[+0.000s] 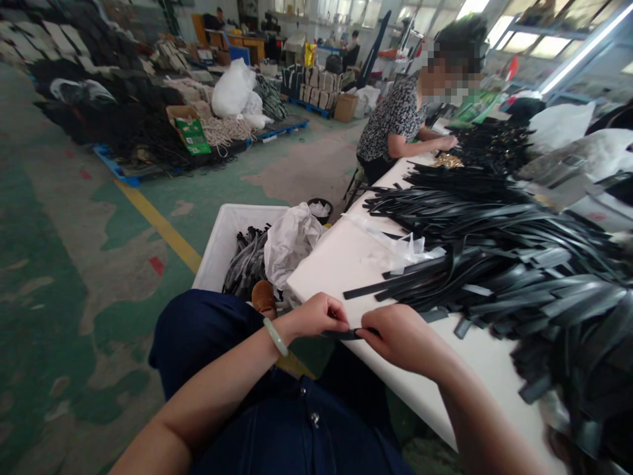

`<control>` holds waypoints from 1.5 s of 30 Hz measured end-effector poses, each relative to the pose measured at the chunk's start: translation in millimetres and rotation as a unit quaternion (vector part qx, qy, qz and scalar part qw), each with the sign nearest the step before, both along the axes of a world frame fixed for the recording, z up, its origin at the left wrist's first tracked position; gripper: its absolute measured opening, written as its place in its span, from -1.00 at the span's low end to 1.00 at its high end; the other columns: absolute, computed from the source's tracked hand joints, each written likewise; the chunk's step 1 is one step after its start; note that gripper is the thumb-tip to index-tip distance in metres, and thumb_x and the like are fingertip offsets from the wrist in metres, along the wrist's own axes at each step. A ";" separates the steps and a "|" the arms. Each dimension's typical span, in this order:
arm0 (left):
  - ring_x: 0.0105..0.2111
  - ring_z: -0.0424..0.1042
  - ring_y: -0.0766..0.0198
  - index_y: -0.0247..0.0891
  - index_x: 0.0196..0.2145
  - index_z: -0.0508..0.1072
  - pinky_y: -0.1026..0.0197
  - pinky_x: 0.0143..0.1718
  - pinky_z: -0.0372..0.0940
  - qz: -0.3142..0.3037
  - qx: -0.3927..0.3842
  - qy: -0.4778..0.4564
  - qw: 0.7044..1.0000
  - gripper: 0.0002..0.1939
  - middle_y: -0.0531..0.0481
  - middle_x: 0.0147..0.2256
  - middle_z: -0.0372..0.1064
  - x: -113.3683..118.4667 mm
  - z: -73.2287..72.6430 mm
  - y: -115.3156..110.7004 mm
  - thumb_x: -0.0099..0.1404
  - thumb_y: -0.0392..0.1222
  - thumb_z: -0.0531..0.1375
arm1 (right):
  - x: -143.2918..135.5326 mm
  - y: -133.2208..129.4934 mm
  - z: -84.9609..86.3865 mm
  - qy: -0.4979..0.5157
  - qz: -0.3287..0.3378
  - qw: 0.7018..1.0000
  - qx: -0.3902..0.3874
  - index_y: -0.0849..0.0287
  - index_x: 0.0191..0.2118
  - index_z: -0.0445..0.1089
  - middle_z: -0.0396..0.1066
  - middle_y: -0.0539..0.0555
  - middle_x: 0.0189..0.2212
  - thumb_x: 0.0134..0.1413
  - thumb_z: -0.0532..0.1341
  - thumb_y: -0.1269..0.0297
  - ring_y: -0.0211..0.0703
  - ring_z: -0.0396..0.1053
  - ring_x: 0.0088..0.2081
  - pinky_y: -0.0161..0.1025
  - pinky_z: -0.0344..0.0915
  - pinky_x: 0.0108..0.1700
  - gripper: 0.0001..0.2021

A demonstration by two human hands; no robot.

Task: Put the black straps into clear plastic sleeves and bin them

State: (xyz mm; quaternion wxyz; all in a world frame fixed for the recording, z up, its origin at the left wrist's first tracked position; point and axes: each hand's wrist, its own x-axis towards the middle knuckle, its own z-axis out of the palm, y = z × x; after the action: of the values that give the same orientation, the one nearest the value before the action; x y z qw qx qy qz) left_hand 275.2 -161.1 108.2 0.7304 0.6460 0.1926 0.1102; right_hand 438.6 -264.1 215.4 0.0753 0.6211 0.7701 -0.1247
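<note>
Dark strip (345, 335) runs roughly L-R btwn the hands at the table (326, 267) edge, L hand (322, 315) & R hand (395, 334) fingertips both pinching it, neither nearer tbh.

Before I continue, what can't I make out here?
Head view:
Narrow dark strip: partly hidden by the left hand and right hand.
White plastic bin: contents partly covered by a crumpled white bag.
Glossy flat black strips: blurred and cut off at the right edge.
Co-worker's hand: too small to tell what it holds.

Black strips (494, 221), white tabletop (329, 257), pale-green bangle (275, 337), black-and-white patterned shirt (388, 115)
</note>
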 end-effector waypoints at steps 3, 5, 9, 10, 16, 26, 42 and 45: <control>-0.51 0.29 0.38 -0.39 -0.52 0.51 0.34 -0.44 0.16 0.024 0.019 -0.011 0.999 -0.83 0.02 -0.54 0.40 -0.5 12.4 0.5 -0.03 -0.20 0.33 | 2.0 0.4 -0.7 0.028 0.002 1.000 0.006 0.12 -0.43 0.41 0.47 0.03 -0.48 0.20 0.11 0.17 -0.16 0.37 -0.43 -0.24 -0.11 -0.43 -0.75; -0.53 0.28 0.39 -0.39 -0.53 0.51 0.34 -0.45 0.14 0.067 0.045 0.017 0.997 -0.84 0.02 -0.56 0.39 -4.1 17.3 3.8 -0.02 -0.21 0.32 | 7.8 -1.3 -0.3 0.047 -0.031 0.998 0.019 0.11 -0.39 0.41 0.46 0.02 -0.47 0.22 0.10 0.15 -0.16 0.37 -0.41 -0.26 -0.06 -0.41 -0.76; -0.55 0.25 0.39 -0.39 -0.55 0.49 0.34 -0.48 0.11 0.092 0.083 0.046 0.991 -0.87 0.04 -0.58 0.37 -4.9 24.5 4.8 -0.02 -0.23 0.30 | 6.4 -0.6 -1.5 0.042 -0.043 0.998 0.024 0.13 -0.40 0.42 0.46 0.04 -0.47 0.24 0.07 0.21 -0.16 0.37 -0.40 -0.26 -0.01 -0.39 -0.75; -0.55 0.24 0.40 -0.39 -0.55 0.49 0.34 -0.49 0.10 0.083 0.090 0.044 0.991 -0.87 0.05 -0.59 0.36 -3.8 26.4 3.8 -0.02 -0.23 0.29 | 3.5 0.1 -2.5 0.037 -0.036 0.998 0.022 0.13 -0.40 0.42 0.47 0.05 -0.46 0.23 0.09 0.21 -0.15 0.38 -0.40 -0.26 -0.01 -0.39 -0.76; -0.55 0.25 0.39 -0.39 -0.56 0.49 0.34 -0.48 0.12 0.115 0.135 0.075 0.981 -0.90 0.05 -0.59 0.37 -5.2 30.6 2.1 0.00 -0.27 0.26 | 4.6 -1.5 -8.3 0.033 -0.074 0.995 0.050 0.13 -0.41 0.39 0.44 0.04 -0.47 0.25 0.08 0.12 -0.15 0.38 -0.40 -0.28 0.05 -0.40 -0.71; -0.53 0.27 0.38 -0.37 -0.56 0.48 0.34 -0.47 0.12 0.169 0.161 0.088 0.968 -0.88 0.05 -0.58 0.37 -16.3 38.5 13.3 0.03 -0.25 0.24 | 3.0 -23.9 -42.0 0.217 -0.227 0.890 0.330 0.17 -0.27 0.46 0.51 0.22 -0.28 0.23 0.04 -0.04 0.04 0.44 -0.17 -0.01 0.21 0.06 -0.60; -0.55 0.24 0.38 -0.35 -0.58 0.44 0.33 -0.50 0.12 0.201 0.130 0.101 0.966 -0.86 0.07 -0.59 0.34 -21.8 31.7 1.1 0.04 -0.22 0.24 | -29.5 8.7 -83.2 0.685 -0.234 0.643 0.252 0.17 0.00 0.44 0.40 0.20 0.05 0.31 -0.08 -0.05 0.05 0.29 0.14 0.12 0.06 0.25 -0.50; -0.54 0.23 0.38 -0.36 -0.58 0.41 0.32 -0.49 0.11 0.218 0.104 0.069 0.968 -0.89 0.07 -0.59 0.33 -5.3 40.5 -8.6 0.03 -0.28 0.24 | -56.3 5.7 -88.0 0.591 -0.206 0.733 0.264 0.17 0.13 0.34 0.30 0.18 0.15 0.32 -0.06 0.01 0.03 0.20 0.20 0.08 0.03 0.27 -0.53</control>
State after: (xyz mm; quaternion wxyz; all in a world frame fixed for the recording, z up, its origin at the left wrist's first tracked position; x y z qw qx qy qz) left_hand 269.9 -169.7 148.7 0.6024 0.6669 0.3664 0.2411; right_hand 382.3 -258.4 127.4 -0.5898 0.5606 0.5142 -0.2711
